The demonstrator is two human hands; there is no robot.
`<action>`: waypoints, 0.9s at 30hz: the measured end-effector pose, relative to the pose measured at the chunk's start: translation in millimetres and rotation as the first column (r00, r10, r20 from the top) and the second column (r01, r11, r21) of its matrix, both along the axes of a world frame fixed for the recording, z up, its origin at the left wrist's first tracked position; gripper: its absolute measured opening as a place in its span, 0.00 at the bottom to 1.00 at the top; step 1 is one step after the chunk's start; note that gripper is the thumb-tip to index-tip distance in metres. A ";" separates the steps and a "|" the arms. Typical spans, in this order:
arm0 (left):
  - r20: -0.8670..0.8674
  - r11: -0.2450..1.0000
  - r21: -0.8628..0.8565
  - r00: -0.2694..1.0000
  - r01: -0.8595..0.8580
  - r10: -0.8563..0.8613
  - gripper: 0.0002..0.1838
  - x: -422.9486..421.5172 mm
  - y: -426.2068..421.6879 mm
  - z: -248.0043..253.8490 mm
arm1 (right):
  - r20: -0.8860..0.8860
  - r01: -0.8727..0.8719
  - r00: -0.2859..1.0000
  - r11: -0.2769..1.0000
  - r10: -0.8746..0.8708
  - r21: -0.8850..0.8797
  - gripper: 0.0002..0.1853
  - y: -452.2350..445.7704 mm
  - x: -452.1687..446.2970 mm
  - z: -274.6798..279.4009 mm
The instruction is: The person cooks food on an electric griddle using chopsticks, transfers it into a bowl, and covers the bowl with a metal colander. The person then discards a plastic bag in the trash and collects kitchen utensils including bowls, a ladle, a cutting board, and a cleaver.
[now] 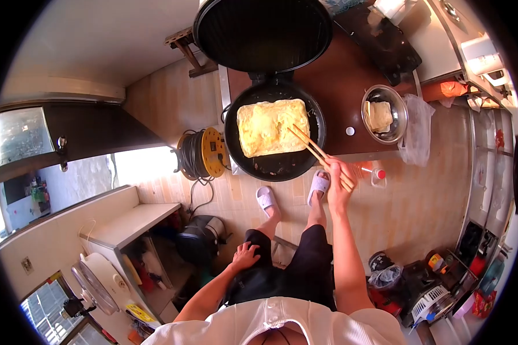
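Note:
My right hand (340, 179) holds a pair of wooden chopsticks (312, 148), whose tips rest on the right part of a rectangular, egg-yellow flatbread (265, 129). The flatbread lies in the round black pan (275, 170) of an electric griddle, with its black lid (263, 34) raised at the back. My left hand (245, 255) lies on my left thigh, fingers spread, with nothing in it. To the right of the pan, a steel bowl (402, 118) contains folded pieces of flatbread (380, 116).
On the brown table (342, 95) are a small white cap (350, 131) and a black tray (385, 46). A plastic bag (418, 129) hangs at its right edge. A red-capped bottle (380, 174) stands near the front edge. A yellow cable reel (212, 152) sits left.

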State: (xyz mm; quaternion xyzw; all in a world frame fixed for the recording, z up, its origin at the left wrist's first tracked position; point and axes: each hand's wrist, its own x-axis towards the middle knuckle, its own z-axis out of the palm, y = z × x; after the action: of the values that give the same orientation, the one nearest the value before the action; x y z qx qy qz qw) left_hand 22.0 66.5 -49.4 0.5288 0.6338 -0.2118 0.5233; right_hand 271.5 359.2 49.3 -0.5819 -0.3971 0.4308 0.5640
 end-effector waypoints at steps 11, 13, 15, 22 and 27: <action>-0.057 0.996 -0.016 0.994 -0.093 0.092 0.19 91.5 70.7 -1.6 | 0.325 -0.526 0.746 0.813 0.582 -0.249 0.14 256.7 86.4 -60.4; -0.026 0.991 -0.042 0.991 -0.131 0.130 0.19 104.1 70.7 -2.4 | 0.144 -0.658 0.652 0.651 0.744 -0.379 0.17 273.5 62.3 -117.8; -0.050 0.981 -0.062 0.982 -0.185 0.182 0.19 120.5 72.5 6.4 | 0.063 -0.696 0.608 0.570 0.791 -0.437 0.20 274.7 40.3 -159.2; -0.106 0.964 -0.101 0.966 -0.247 0.236 0.19 159.2 74.0 13.5 | -0.093 -0.772 0.522 0.423 0.848 -0.474 0.22 277.9 16.9 -200.9; -0.102 0.961 -0.074 0.960 -0.267 0.259 0.18 161.2 67.2 9.6 | -0.041 -0.761 0.507 0.425 0.861 -0.489 0.20 281.1 15.6 -203.3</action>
State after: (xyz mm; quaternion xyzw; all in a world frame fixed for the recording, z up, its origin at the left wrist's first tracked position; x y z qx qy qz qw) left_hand 183.2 133.7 -39.7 0.4060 0.7121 -0.1918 0.5398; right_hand 287.1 640.3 -154.0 -0.4711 -0.5765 0.6619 0.0870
